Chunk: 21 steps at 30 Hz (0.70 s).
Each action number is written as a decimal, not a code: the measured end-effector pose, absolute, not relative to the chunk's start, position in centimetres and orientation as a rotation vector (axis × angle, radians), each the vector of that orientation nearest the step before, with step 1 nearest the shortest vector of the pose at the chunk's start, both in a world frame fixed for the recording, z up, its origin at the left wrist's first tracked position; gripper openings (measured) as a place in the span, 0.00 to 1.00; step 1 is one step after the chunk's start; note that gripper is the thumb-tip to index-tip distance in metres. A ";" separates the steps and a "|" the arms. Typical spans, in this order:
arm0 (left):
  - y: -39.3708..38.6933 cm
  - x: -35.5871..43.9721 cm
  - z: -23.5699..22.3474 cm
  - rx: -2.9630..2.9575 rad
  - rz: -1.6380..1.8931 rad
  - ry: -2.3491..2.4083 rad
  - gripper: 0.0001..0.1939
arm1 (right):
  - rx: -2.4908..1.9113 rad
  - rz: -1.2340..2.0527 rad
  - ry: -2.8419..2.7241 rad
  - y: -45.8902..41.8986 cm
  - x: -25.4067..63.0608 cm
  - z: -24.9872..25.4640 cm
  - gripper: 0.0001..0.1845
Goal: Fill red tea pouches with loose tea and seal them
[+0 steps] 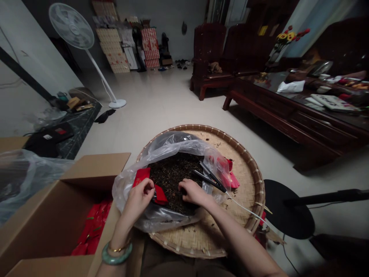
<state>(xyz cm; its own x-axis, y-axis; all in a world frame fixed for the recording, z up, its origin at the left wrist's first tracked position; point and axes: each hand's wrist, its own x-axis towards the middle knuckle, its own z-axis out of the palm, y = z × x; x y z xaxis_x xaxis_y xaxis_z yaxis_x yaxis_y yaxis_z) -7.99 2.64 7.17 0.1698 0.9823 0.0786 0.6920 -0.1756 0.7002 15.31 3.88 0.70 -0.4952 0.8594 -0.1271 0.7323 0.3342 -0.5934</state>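
A clear plastic bag (127, 181) lies spread open on a round woven bamboo tray (236, 161), full of dark dried leaves that look like tea (175, 165). My left hand (141, 196) is closed at the bag's left side, thumb and forefinger pinched at a red packet (160, 195) that shows on both sides of the hand. Over the leaves, my right hand (192, 191) has its fingers curled together; the fingertips are hidden, so what they hold cannot be seen. Just beyond it rests a black hair straightener (211, 177), jaws apart, with a white cord.
At left stands an open cardboard box (43, 219) with several red packets (93, 227) inside. More red packets (230, 173) lie on the tray's right. A black round stand base (288, 209) is close by on the right, a dark wooden table (288, 115) beyond, a white fan (72, 27) behind.
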 end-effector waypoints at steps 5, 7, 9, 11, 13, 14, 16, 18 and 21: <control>2.7 -7.9 7.3 2.026 0.741 1.557 0.09 | -1.395 0.980 -1.943 4.2 15.5 0.8 0.12; 2.7 -7.9 7.0 2.036 0.755 1.549 0.11 | -1.325 1.153 -1.608 4.1 15.5 0.7 0.13; 2.8 -7.9 6.9 2.061 0.782 1.522 0.13 | -1.253 1.402 -1.265 4.0 15.3 0.7 0.16; 2.8 -7.8 7.0 2.094 0.819 1.504 0.14 | -1.132 1.660 -0.899 3.8 15.0 0.9 0.19; 2.8 -7.5 7.2 2.131 0.864 1.497 0.16 | -0.950 1.853 -0.569 3.5 14.8 1.3 0.20; 2.8 -7.2 7.3 2.150 0.884 1.492 0.16 | -0.859 1.925 -0.430 3.4 14.8 1.6 0.19; 2.7 -6.5 7.3 2.191 0.894 1.464 0.17 | -0.716 2.026 -0.214 3.2 14.7 2.0 0.16; 2.8 -5.8 7.0 2.227 0.870 1.429 0.18 | -0.629 2.083 -0.074 3.1 14.8 2.3 0.15; 2.9 -4.9 6.2 2.242 0.827 1.427 0.17 | -0.551 2.109 0.010 2.8 15.0 2.7 0.16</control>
